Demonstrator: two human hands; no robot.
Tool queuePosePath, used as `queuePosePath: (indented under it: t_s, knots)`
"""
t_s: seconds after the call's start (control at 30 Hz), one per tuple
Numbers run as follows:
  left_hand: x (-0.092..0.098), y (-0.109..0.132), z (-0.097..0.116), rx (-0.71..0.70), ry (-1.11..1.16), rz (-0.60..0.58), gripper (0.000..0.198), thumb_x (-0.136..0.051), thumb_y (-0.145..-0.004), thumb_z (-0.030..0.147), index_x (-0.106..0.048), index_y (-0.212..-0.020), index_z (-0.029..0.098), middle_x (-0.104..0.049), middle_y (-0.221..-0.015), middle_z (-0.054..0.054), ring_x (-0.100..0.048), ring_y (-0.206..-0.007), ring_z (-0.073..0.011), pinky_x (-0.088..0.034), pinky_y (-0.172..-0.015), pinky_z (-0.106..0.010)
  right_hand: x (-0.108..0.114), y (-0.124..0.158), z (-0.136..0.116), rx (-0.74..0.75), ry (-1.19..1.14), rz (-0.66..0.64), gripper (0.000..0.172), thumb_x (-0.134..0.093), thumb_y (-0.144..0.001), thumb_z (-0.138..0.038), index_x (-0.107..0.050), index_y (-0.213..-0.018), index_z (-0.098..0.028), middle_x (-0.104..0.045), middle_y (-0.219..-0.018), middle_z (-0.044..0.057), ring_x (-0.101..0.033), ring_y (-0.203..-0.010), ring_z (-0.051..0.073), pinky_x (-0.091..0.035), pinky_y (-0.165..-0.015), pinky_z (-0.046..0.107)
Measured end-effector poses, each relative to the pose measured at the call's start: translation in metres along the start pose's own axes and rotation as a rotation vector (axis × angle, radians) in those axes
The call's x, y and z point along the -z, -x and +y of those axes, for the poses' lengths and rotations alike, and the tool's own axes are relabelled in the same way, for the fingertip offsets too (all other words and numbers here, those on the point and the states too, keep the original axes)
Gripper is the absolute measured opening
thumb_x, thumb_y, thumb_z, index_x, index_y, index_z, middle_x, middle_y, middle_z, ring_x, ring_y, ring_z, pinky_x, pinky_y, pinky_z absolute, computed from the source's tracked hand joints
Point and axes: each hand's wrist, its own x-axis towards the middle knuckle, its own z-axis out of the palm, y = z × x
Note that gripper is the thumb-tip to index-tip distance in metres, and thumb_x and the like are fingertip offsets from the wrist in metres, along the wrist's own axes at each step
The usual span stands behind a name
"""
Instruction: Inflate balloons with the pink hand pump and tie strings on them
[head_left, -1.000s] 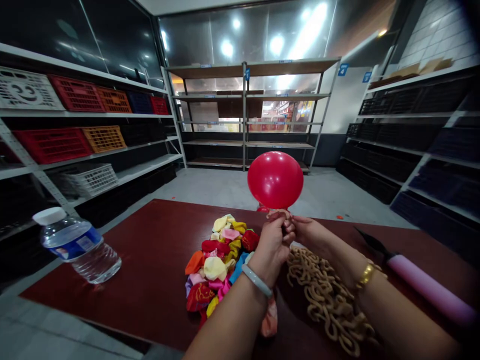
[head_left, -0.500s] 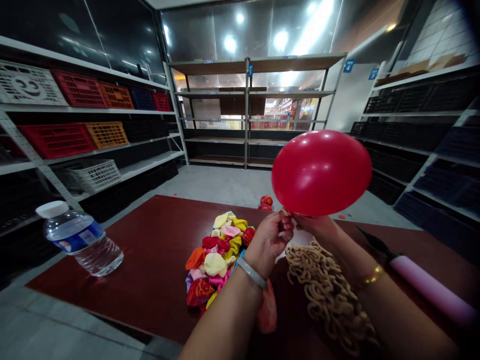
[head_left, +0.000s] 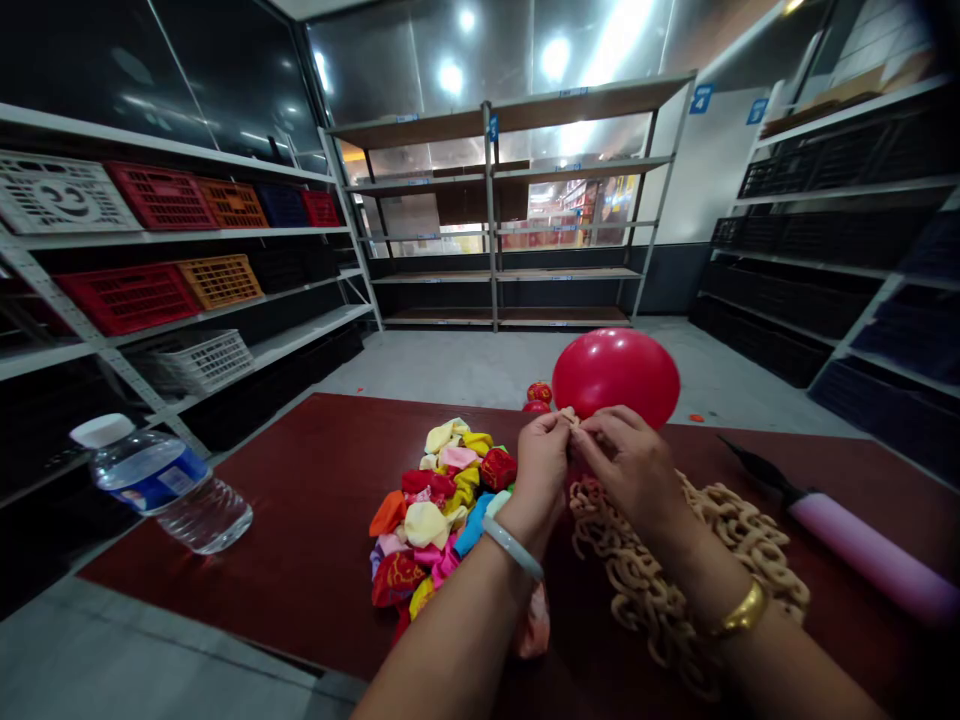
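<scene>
A blown-up red balloon [head_left: 616,372] stands beyond my fingers, over the far edge of the table. My left hand [head_left: 544,458] is closed in a pinch at the balloon's neck. Against it, my right hand [head_left: 631,468] pinches at the same spot, fingertips together. The neck is hidden by the fingers, and whether a rubber band is between them I cannot make out. Under my right hand and forearm lies a heap of tan rubber bands [head_left: 739,520]. Left of my left wrist is a pile of uninflated balloons [head_left: 427,525] in many colours.
A water bottle [head_left: 172,485] stands on the left of the brown table [head_left: 300,530]. A pink balloon pump [head_left: 874,555] with a black nozzle lies at right. Small red balls [head_left: 538,393] show beyond the far edge. Shelves [head_left: 487,225] with crates [head_left: 161,195] line the room.
The balloon has dropped lower and swung away from me, looking smaller. My right hand has come round from behind the balloon to its near side, fingers now meeting my left ones.
</scene>
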Motion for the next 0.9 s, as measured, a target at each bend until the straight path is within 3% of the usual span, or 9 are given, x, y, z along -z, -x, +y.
queuePosePath:
  t_s: [0.1, 0.27, 0.37, 0.47, 0.7, 0.9]
  knots:
    - [-0.003, 0.003, -0.003, -0.006, 0.019, -0.037, 0.025, -0.075, -0.072, 0.036, -0.068, -0.075, 0.012, -0.061, -0.064, 0.0, -0.049, -0.056, -0.0077, -0.037, -0.058, -0.02, 0.002, -0.002, 0.004, 0.058, -0.088, -0.013, 0.015, -0.052, -0.093, -0.028, -0.065, -0.094, -0.021, -0.063, -0.101, 0.009, -0.058, -0.099, 0.02, -0.046, -0.091, 0.035]
    - [-0.007, 0.006, 0.0, 0.012, 0.009, 0.019, 0.027, -0.077, -0.067, 0.034, -0.062, -0.064, 0.013, -0.052, -0.053, 0.003, -0.04, -0.047, -0.0058, -0.03, -0.05, -0.02, 0.006, -0.004, 0.011, 0.102, -0.154, -0.043, 0.014, -0.049, -0.094, -0.026, -0.063, -0.093, -0.021, -0.063, -0.095, 0.008, -0.059, -0.095, 0.02, -0.048, -0.087, 0.037]
    - [-0.01, 0.01, 0.003, 0.0, -0.052, 0.034, 0.026, -0.075, -0.069, 0.033, -0.06, -0.062, 0.014, -0.049, -0.051, 0.003, -0.038, -0.047, -0.0058, -0.028, -0.049, -0.02, 0.007, -0.003, 0.015, 0.022, -0.181, -0.009, 0.008, -0.056, -0.09, -0.028, -0.062, -0.093, -0.022, -0.065, -0.09, 0.006, -0.061, -0.085, 0.02, -0.049, -0.08, 0.037]
    - [-0.012, 0.012, 0.005, -0.022, -0.109, -0.022, 0.029, -0.072, -0.072, 0.037, -0.059, -0.06, 0.014, -0.05, -0.054, 0.002, -0.04, -0.05, -0.0065, -0.03, -0.051, -0.021, 0.01, -0.002, 0.017, -0.059, -0.203, 0.003, 0.011, -0.06, -0.088, -0.031, -0.064, -0.094, -0.023, -0.067, -0.091, 0.005, -0.063, -0.083, 0.02, -0.05, -0.078, 0.037]
    - [-0.01, 0.011, 0.0, -0.049, -0.15, -0.03, 0.027, -0.072, -0.072, 0.039, -0.063, -0.067, 0.014, -0.052, -0.056, 0.002, -0.04, -0.051, -0.0075, -0.031, -0.052, -0.022, 0.015, -0.008, 0.014, 0.071, -0.203, -0.019, 0.008, -0.057, -0.09, -0.024, -0.064, -0.088, -0.022, -0.063, -0.092, 0.005, -0.06, -0.09, 0.018, -0.048, -0.082, 0.033]
    - [-0.008, 0.015, 0.004, -0.228, -0.43, -0.005, 0.026, -0.064, -0.082, 0.039, -0.071, -0.074, 0.015, -0.061, -0.064, -0.001, -0.05, -0.06, -0.0123, -0.038, -0.059, -0.023, 0.014, -0.006, 0.02, -0.178, -0.316, -0.077, 0.015, -0.066, -0.084, -0.036, -0.065, -0.089, -0.022, -0.067, -0.087, 0.005, -0.062, -0.079, 0.018, -0.05, -0.072, 0.033]
